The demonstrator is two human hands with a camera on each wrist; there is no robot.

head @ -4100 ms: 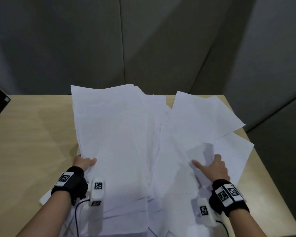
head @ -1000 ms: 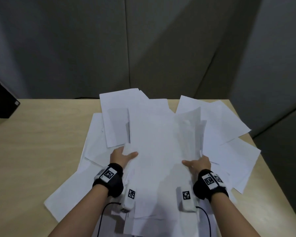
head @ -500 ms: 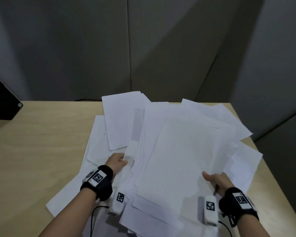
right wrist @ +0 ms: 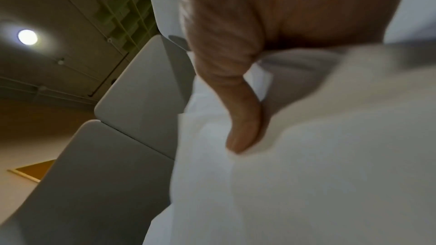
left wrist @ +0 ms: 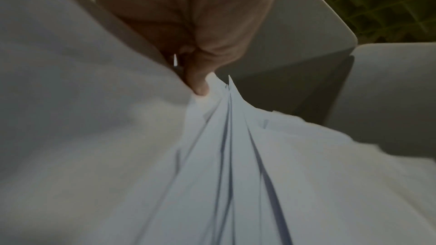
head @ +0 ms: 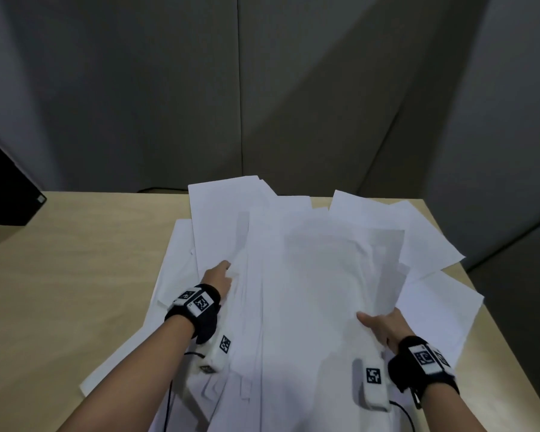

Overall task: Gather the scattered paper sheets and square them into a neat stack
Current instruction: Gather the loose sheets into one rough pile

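A loose bundle of white paper sheets (head: 318,291) is lifted and bowed between my two hands above the wooden table (head: 75,275). My left hand (head: 219,277) grips the bundle's left edge; in the left wrist view the thumb (left wrist: 198,85) pinches several fanned sheets (left wrist: 226,156). My right hand (head: 382,327) holds the right edge, thumb on top; its wrist view shows the thumb (right wrist: 243,133) pressed on the paper (right wrist: 318,174). More sheets (head: 225,219) lie spread on the table under and beyond the bundle, and others (head: 434,307) reach the right edge.
A black object (head: 3,185) sits at the table's far left edge. Grey partition walls (head: 262,88) stand right behind the table. Bare wood shows on the left half. The table's right edge (head: 493,338) runs close to my right hand.
Over four seconds the wide spread was pulled inward. In the last half second the bundle rose and bowed more, and my right hand moved up and inward along its right edge.
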